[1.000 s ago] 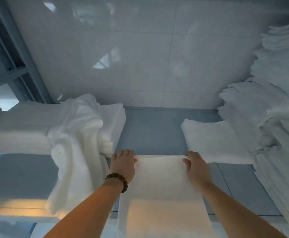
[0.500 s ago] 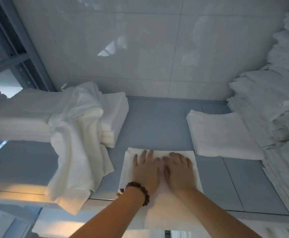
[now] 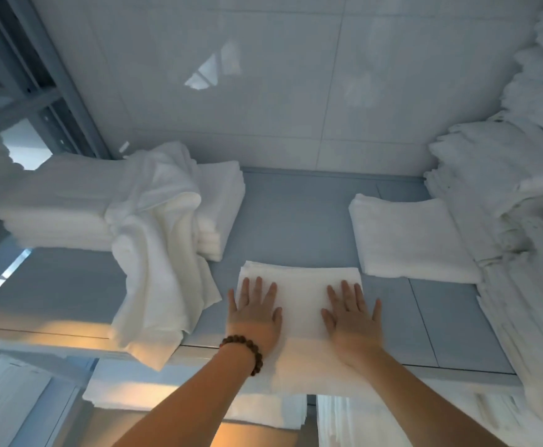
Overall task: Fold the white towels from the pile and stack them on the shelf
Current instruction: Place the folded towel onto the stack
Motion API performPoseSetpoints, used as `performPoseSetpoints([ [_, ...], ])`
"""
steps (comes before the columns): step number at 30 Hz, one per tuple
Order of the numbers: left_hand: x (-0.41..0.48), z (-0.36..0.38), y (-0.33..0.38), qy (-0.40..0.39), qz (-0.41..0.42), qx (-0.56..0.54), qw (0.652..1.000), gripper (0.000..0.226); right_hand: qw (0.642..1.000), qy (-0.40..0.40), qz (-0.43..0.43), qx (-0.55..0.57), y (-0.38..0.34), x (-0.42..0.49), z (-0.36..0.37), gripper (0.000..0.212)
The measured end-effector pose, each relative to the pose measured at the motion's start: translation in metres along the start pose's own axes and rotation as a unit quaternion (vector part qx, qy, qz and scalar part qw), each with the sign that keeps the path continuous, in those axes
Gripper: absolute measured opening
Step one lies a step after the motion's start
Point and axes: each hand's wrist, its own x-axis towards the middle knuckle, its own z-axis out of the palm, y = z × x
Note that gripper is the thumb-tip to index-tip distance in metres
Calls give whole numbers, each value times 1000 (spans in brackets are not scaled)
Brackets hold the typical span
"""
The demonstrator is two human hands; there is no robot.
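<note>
A folded white towel [image 3: 300,298] lies flat on the grey shelf [image 3: 296,217], its near part hanging over the front edge. My left hand [image 3: 254,312], with a bead bracelet at the wrist, presses flat on the towel's left side. On its right side my right hand [image 3: 352,314] lies with the fingers spread and straight. A loose, crumpled white towel [image 3: 160,250] drapes over a stack of folded towels [image 3: 54,208] at the left. Another folded towel [image 3: 412,238] lies to the right of my hands.
A tall pile of white towels [image 3: 521,188] fills the right side of the shelf. A glossy tiled wall [image 3: 263,75] closes the back. Metal shelf posts [image 3: 47,82] rise at the left. More towels [image 3: 186,401] sit on the level below.
My hands let go of the towel's far corners, met flat at its middle, then slid apart to its left and right sides. The towel now lies folded on the shelf.
</note>
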Motion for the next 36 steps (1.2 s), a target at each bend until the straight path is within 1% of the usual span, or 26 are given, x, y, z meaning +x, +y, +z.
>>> performPoseSetpoints([
  [3, -24, 9, 13, -4, 31, -25, 999, 57, 1000, 0, -26, -6, -15, -24, 13, 57],
  [5, -29, 17, 14, -8, 39, -19, 999, 59, 1000, -7, -24, -6, -19, -27, 18, 58],
  [6, -28, 20, 12, 3, 40, -14, 999, 59, 1000, -5, -20, -1, -21, -24, 20, 59],
  [8, -19, 24, 9, 24, 45, -4, 999, 59, 1000, 1, -14, 5, -22, -15, 21, 60],
  [14, 30, 27, 4, 55, 58, 26, 996, 62, 1000, -3, -19, -1, -26, 30, 11, 59],
  [16, 49, 20, 2, 44, 59, 26, 997, 60, 1000, -16, -17, -1, -28, 45, 0, 59],
  [19, 62, 5, 8, 6, 51, 17, 999, 57, 999, -48, -10, -4, -32, 55, -17, 58],
  [20, 59, 2, 13, 2, 48, 5, 999, 56, 999, -44, -12, -1, -36, 52, -18, 57],
  [23, 32, 9, 26, 23, 51, -24, 998, 54, 1000, 4, -29, -7, -49, 29, -1, 56],
  [26, 13, 21, 26, 23, 63, -8, 998, 53, 999, 15, -33, -29, -53, 9, 23, 56],
  [29, 9, 24, 14, 32, 79, 0, 996, 54, 999, 35, -34, -24, -42, 6, 26, 55],
  [31, 7, 27, 2, 35, 84, 11, 996, 57, 999, 46, -18, -18, -30, 3, 27, 57],
  [33, 3, 30, -7, 32, 72, 13, 997, 58, 999, 50, 11, -8, -20, -4, 30, 58],
  [36, 1, 31, -10, 10, 62, -11, 998, 56, 999, 34, 20, 6, -13, -11, 28, 59],
])
